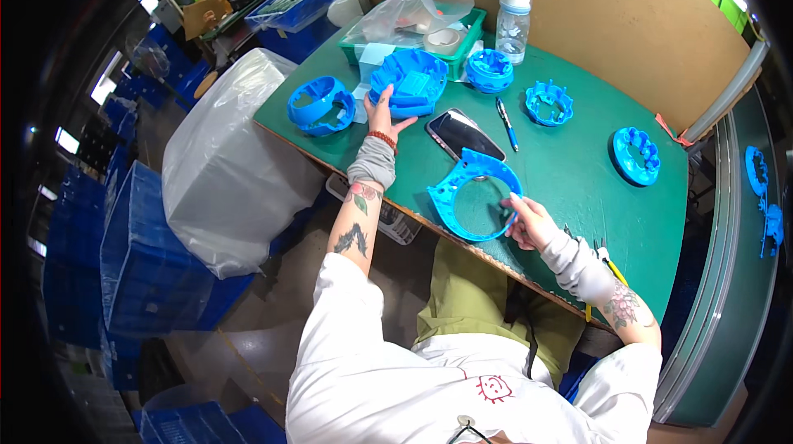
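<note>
My right hand grips the right side of a blue plastic ring-shaped part, which has a wide opening and a flared edge on its left. It is held up over the table's near edge. My left hand has its thumb and fingers spread against the near left side of a deep blue plastic housing. Left of that hand lies another blue ring-shaped shell. A dark-screened phone lies between the housing and the held part, with a blue pen to its right.
On the green table stand a round blue part, a crown-like ring and a blue ring. A green tray and clear bottle stand behind. Yellow-handled pliers lie near my right forearm. A plastic-covered stack stands left.
</note>
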`<state>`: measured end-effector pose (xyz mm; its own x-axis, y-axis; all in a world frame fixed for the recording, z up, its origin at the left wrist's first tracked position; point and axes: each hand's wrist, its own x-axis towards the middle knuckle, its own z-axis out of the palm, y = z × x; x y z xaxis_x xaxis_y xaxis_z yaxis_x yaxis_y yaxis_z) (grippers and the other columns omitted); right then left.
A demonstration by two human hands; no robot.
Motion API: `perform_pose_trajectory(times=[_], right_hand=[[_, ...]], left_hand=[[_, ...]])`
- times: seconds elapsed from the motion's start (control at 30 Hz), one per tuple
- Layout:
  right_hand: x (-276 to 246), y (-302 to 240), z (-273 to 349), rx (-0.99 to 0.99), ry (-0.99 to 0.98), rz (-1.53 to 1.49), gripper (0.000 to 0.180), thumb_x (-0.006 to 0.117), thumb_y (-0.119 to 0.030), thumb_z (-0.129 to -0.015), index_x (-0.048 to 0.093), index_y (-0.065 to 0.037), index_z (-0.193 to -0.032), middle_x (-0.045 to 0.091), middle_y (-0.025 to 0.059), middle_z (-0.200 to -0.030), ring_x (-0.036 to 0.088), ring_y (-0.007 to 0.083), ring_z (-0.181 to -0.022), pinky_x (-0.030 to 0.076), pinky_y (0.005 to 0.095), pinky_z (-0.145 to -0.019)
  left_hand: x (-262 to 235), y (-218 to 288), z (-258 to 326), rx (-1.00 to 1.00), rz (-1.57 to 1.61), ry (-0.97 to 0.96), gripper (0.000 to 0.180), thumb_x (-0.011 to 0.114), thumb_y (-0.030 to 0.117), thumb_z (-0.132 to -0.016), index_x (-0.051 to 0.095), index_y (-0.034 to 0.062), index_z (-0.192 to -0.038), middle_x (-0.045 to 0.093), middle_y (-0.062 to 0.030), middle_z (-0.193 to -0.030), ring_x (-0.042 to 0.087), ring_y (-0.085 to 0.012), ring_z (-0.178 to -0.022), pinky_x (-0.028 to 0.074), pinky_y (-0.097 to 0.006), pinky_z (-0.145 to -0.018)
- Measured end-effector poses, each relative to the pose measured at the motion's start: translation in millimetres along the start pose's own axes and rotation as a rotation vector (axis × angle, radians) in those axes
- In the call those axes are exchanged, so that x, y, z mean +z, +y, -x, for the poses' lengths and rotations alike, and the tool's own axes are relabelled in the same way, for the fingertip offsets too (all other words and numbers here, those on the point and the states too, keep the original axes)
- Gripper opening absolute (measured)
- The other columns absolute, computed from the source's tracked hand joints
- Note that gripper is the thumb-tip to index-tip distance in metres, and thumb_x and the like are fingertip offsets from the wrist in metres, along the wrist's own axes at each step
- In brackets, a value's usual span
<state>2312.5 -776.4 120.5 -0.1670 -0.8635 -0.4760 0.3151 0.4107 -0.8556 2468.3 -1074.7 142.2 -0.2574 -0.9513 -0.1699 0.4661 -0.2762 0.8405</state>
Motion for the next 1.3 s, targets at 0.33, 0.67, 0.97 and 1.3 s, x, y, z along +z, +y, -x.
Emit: perform_pose_trajectory(times=[0.33,0.67,0.97,1.3], right_hand=[[10.9,-22.5,2.6,-0.025,-0.18,-0.176,0.085,0.062,-0.04,-0.082,0.009,-0.005,-0.139,0.051,0.0267,-0.111,0.064,0.0259,-0.076,0.055,0.0374,-0.062],[-353.5,-85.7,234.5,-0.832,1.673,0.774,0.028,0.061,-0.005,-0.069,0.057,-0.01,-0.097,0.062,0.0086,-0.081,0.059,0.0216,-0.072,0.048,0.0333,-0.064],[-520.9,-42.2,339.2,0.276,1.934,1.083,0.06,0.058,-0.024,-0.081,0.031,-0.019,-0.134,0.043,0.0056,-0.131,0.034,0.0263,-0.122,0.032,0.0555,-0.094],[-514.7,-27.5,380.3,-0.21,1.872,1.101,0.016,0.059,-0.007,-0.078,0.06,-0.007,-0.094,0.055,0.0111,-0.096,0.056,0.033,-0.091,0.047,0.0432,-0.078]], left_hand=[[-26.4,1.3,-40.8,-0.177,-0.235,-0.188,0.05,0.042,0.045,-0.088,0.036,0.0265,-0.133,0.025,-0.0013,-0.142,0.026,-0.0273,-0.129,0.033,-0.057,-0.094],[-20.1,-20.0,168.7,1.098,-1.594,-0.804,0.043,0.068,0.02,-0.073,0.058,0.0105,-0.114,0.059,-0.0051,-0.104,0.042,-0.0291,-0.12,0.007,-0.058,-0.107],[-61.3,-28.6,162.6,1.069,-1.672,-0.601,0.011,0.065,0.012,-0.074,0.068,0.0099,-0.085,0.056,-0.0023,-0.076,0.051,-0.0253,-0.107,0.009,-0.061,-0.104],[-52.3,-22.4,130.2,1.057,-1.753,-0.329,0.033,0.063,0.018,-0.079,0.059,0.0107,-0.11,0.05,-0.0077,-0.117,0.041,-0.0292,-0.118,0.012,-0.06,-0.104]])
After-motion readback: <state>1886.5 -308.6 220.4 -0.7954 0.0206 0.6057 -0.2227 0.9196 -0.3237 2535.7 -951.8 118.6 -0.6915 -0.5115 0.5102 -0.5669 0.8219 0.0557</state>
